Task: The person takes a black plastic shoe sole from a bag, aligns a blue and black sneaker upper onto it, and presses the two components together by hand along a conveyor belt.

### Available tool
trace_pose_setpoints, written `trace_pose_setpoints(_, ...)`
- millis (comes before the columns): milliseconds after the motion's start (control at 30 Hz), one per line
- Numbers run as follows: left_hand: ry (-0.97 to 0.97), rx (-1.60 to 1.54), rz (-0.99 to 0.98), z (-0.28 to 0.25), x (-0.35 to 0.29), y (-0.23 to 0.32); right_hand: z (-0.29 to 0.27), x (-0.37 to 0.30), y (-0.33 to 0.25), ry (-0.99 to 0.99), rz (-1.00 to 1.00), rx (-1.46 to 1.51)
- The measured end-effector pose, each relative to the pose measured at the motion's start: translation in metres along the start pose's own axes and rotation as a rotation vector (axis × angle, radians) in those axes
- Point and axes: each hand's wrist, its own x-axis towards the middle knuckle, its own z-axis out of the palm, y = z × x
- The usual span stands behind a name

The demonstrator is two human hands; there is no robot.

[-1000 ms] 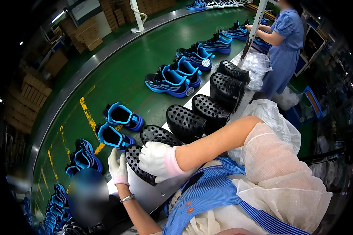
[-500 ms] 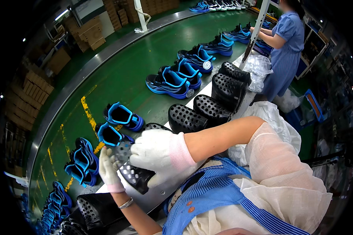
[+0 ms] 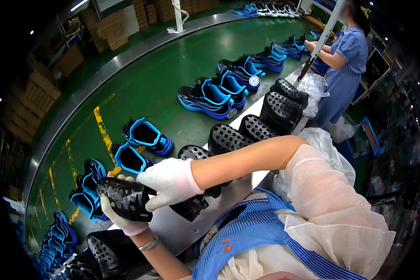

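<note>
Both my hands wear white gloves with pink cuffs. My left hand (image 3: 119, 217) is wrapped round a black perforated shoe-shaped shell (image 3: 125, 198) from below, its fingertips showing past the shell's far side. At the shell's right end is my right hand (image 3: 165, 182), closed on it with the thumb on the near side; its other fingers are mostly hidden. A second black shell (image 3: 189, 207) lies on the white ledge (image 3: 175, 228) below my right wrist. Just beyond my hands stand black-and-blue sneakers (image 3: 131, 157) on the green surface.
Several more black perforated shells (image 3: 228, 139) line the ledge toward the far right, and others (image 3: 102, 252) sit at lower left. Rows of sneakers (image 3: 205, 99) stand on the green surface (image 3: 140, 88). A white post (image 3: 324, 39), clear plastic bags (image 3: 329, 149) and a co-worker (image 3: 345, 65) are at right.
The shell has moved left and toward me and turned sideways. My left hand, previously beside it with raised fingers, now grips it from below. My right hand has moved left and slightly down.
</note>
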Motion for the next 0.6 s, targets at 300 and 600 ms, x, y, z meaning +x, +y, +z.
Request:
trace_pose_setpoints(300, 0.221, 0.288, 0.322, -0.029, 0.026, -0.022, 0.016, 0.040, 0.020, 0.056, 0.002, -0.095)
trace_pose_setpoints(600, 0.243, 0.843, 0.301, -0.087, 0.039, -0.034, 0.003, 0.057, 0.041, 0.005, 0.040, -0.444)
